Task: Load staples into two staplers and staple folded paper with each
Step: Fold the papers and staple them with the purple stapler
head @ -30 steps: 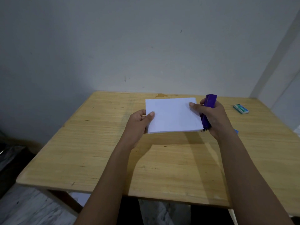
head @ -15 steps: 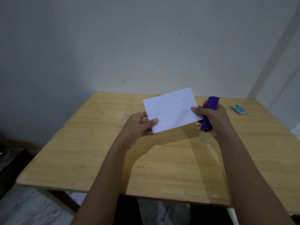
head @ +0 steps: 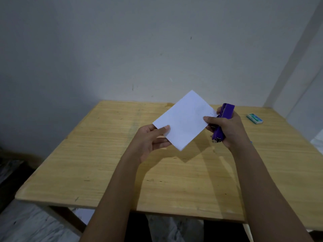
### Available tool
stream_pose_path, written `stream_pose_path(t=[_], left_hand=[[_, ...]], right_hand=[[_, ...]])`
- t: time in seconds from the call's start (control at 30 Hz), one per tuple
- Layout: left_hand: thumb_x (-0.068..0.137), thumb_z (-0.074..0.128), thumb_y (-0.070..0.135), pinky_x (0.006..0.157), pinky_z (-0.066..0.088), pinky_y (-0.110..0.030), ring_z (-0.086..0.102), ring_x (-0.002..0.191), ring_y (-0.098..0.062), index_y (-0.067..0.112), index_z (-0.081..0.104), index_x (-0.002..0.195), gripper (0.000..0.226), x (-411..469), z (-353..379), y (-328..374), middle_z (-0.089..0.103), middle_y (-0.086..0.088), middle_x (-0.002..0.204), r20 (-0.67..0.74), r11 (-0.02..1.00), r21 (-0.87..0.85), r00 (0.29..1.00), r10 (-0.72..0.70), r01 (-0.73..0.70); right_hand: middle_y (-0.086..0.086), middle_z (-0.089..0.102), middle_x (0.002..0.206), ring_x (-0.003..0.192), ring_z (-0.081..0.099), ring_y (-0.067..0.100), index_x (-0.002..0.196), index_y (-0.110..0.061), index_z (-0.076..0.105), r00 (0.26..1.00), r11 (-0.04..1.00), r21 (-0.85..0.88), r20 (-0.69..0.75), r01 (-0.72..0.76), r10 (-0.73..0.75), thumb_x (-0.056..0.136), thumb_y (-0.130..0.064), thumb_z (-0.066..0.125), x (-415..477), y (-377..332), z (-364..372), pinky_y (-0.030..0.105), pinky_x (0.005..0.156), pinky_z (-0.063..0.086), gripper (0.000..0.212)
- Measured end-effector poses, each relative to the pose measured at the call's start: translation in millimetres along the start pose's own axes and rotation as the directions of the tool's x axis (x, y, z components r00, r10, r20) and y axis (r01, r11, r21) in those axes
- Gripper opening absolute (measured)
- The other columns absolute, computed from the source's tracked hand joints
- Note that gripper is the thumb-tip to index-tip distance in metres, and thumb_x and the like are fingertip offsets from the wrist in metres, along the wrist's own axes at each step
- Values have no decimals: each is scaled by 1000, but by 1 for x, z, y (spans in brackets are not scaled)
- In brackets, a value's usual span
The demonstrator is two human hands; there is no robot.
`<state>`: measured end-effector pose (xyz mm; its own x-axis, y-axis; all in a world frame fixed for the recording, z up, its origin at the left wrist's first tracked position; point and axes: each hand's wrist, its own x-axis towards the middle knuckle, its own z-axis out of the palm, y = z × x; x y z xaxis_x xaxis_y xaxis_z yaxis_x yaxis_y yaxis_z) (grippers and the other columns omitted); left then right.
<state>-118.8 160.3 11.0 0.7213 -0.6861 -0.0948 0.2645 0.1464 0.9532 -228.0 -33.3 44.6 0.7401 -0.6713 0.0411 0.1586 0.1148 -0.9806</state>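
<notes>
Pinching its lower left edge, the left hand (head: 150, 138) held the folded paper (head: 183, 119) tilted above the wooden table (head: 104, 154). The right hand (head: 227, 128) gripped the purple stapler (head: 222, 123) at the paper's right edge. A staple box (head: 254, 118) lay beyond that hand, to its right.

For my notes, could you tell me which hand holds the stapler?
The right hand grips the purple stapler; the left hand only pinches the paper.
</notes>
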Motion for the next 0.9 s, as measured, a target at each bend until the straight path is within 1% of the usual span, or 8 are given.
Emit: stream_pose_path(t=[0.17,0.3,0.37,0.47,0.57,0.7,0.77,0.9], left_hand=[[85,64,5,64,57,-19,69,67,-10,-1,65,100,16,0,1,1,74,-6,82,-72,998,-5,995,63,-64],[84,64,3,62,57,-19,69,63,-11,-1,64,93,9,5,13,-5,71,-6,79,-334,954,-228,936,109,-192],[85,65,3,62,57,-19,71,69,-14,-2,64,97,13,7,19,-8,72,-7,86,-458,911,-305,881,114,-277],[86,64,4,62,57,-19,71,68,-10,-1,63,98,13,9,29,-12,70,-5,89,-589,861,-336,799,125,-382],[87,63,5,62,57,-20,71,68,-8,6,63,88,2,9,37,-13,70,-1,85,-643,846,-301,749,161,-440],[87,63,7,63,58,-21,71,69,-9,10,62,85,3,10,42,-17,70,-3,85,-652,853,-224,723,228,-471],[87,63,7,64,59,-23,70,68,-9,8,63,87,1,12,44,-19,69,-5,84,-637,863,-184,725,260,-470],[87,63,7,62,57,-22,71,72,-10,10,64,87,3,12,42,-19,70,-3,82,-603,866,-97,721,341,-490]], right_hand=[[7,61,82,60,68,14,83,-12,46,1000,996,90,7,-1,1,79,-1,69,3,2,4,22,49,54,26],[10,66,94,54,62,17,111,-10,46,993,989,90,-20,-114,116,82,-46,63,3,12,15,24,44,49,50],[6,58,81,42,49,11,102,-11,47,978,972,111,8,-207,207,86,-54,53,0,19,19,19,36,39,46],[2,53,67,43,46,8,91,-10,54,941,904,277,188,-326,282,89,-54,45,-10,27,23,16,37,37,45],[2,55,67,51,49,12,100,-7,60,907,858,348,326,-377,266,89,-59,38,-15,37,22,20,43,40,56],[4,51,67,44,40,9,105,-7,57,873,798,421,420,-430,249,90,-55,36,-16,44,23,16,34,31,55],[5,53,67,45,42,10,107,-4,55,874,792,436,422,-428,240,90,-46,39,-17,44,24,16,34,33,48],[2,64,65,58,65,15,103,-6,58,956,936,259,230,-241,182,91,-29,51,-23,43,33,22,45,51,27]])
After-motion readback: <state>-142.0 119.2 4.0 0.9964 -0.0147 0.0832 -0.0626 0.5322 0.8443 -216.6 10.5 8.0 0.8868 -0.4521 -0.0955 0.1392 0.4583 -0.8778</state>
